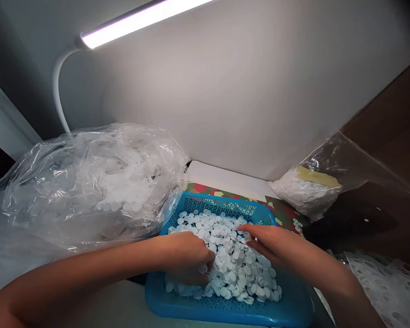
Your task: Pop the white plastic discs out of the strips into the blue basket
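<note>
A blue plastic basket (205, 314) with perforated sides holds a heap of small round white discs (230, 259). Reaching in from the left, my left hand (187, 257) is down in the heap, its fingers curled and closed with a few discs showing between them; the fingertips are partly hidden. My right hand (268, 241) comes over the basket's right side, fingers stretched out and slightly apart, touching the top of the heap. No disc is plainly gripped in it.
A large clear plastic bag (89, 182) of white discs lies left of the basket. A smaller tied bag (307, 191) with a yellow label stands back right. White perforated sheet scraps (389, 287) lie lower right. A lit tube lamp (140, 20) hangs above.
</note>
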Action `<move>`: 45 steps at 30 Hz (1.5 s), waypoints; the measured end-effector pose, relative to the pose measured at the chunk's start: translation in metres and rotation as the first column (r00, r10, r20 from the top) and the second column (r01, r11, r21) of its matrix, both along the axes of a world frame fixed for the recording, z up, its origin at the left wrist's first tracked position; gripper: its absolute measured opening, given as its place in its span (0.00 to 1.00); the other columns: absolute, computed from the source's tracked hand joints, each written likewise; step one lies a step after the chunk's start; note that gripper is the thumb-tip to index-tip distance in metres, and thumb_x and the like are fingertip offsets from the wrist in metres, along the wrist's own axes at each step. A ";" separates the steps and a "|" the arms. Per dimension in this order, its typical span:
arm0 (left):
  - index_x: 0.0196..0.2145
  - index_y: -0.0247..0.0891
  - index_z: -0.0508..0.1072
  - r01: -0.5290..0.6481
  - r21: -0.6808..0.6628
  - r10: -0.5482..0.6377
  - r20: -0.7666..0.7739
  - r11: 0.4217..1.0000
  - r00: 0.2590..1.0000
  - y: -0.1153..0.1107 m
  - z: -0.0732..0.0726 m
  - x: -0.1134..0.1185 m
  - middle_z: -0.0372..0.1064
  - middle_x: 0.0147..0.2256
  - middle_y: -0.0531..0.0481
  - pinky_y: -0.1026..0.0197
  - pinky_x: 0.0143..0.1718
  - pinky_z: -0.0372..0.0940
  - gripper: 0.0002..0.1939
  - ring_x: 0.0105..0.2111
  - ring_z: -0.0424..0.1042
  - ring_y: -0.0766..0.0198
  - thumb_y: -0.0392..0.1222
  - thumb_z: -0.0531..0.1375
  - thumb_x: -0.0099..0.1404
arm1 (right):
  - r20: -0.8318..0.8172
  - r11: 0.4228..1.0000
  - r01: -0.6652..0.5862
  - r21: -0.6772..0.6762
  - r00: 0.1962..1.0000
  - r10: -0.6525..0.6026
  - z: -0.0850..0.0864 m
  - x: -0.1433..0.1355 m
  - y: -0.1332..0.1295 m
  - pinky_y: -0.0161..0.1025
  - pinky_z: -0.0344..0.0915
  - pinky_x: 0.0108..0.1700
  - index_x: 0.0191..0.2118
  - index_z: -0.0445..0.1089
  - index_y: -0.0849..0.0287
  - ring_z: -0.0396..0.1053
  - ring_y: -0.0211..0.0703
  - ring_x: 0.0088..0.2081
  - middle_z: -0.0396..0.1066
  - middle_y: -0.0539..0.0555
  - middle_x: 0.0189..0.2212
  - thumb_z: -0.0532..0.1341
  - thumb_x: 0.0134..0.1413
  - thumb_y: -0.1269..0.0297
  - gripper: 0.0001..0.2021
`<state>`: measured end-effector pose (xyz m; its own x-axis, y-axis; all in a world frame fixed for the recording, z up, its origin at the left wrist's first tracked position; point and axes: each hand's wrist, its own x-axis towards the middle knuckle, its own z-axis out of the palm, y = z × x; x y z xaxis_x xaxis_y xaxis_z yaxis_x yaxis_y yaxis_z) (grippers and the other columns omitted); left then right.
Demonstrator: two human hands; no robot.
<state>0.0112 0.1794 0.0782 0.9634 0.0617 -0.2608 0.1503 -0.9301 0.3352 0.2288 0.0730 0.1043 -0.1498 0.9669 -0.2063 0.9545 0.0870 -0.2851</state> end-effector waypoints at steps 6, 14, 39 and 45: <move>0.37 0.42 0.72 -0.006 -0.004 0.006 -0.014 1.000 1.000 0.000 0.000 0.000 0.72 0.26 0.49 0.62 0.23 0.59 0.12 0.24 0.69 0.60 0.47 0.55 0.56 | 0.077 0.998 -0.066 0.012 0.995 0.064 0.003 -0.014 -0.004 0.38 0.63 0.39 0.53 0.58 0.48 0.66 0.46 0.43 0.61 0.53 0.49 0.55 0.54 0.65 0.19; 0.35 0.43 0.72 0.006 0.011 -0.006 0.008 1.000 1.000 0.001 -0.003 0.000 0.71 0.24 0.50 0.62 0.22 0.58 0.11 0.22 0.68 0.60 0.47 0.55 0.56 | 0.041 0.980 -0.197 -0.014 0.979 0.197 -0.020 -0.030 0.013 0.34 0.60 0.31 0.39 0.64 0.56 0.65 0.39 0.33 0.64 0.52 0.38 0.52 0.52 0.76 0.11; 0.36 0.43 0.71 0.015 0.060 -0.016 0.006 0.998 1.000 0.002 -0.004 0.000 0.70 0.23 0.51 0.63 0.19 0.52 0.11 0.21 0.67 0.60 0.47 0.55 0.57 | -0.053 0.968 -0.236 0.090 0.969 0.241 -0.028 -0.021 0.033 0.32 0.48 0.24 0.24 0.55 0.59 0.54 0.33 0.22 0.57 0.46 0.19 0.45 0.62 0.57 0.17; 0.36 0.42 0.71 0.020 0.073 -0.020 0.002 0.997 1.000 0.001 -0.001 0.001 0.70 0.23 0.50 0.63 0.19 0.51 0.11 0.22 0.68 0.59 0.47 0.56 0.57 | -0.168 0.953 -0.292 0.079 0.939 0.301 -0.023 -0.019 0.032 0.34 0.57 0.33 0.37 0.63 0.57 0.61 0.38 0.34 0.64 0.51 0.35 0.59 0.50 0.58 0.10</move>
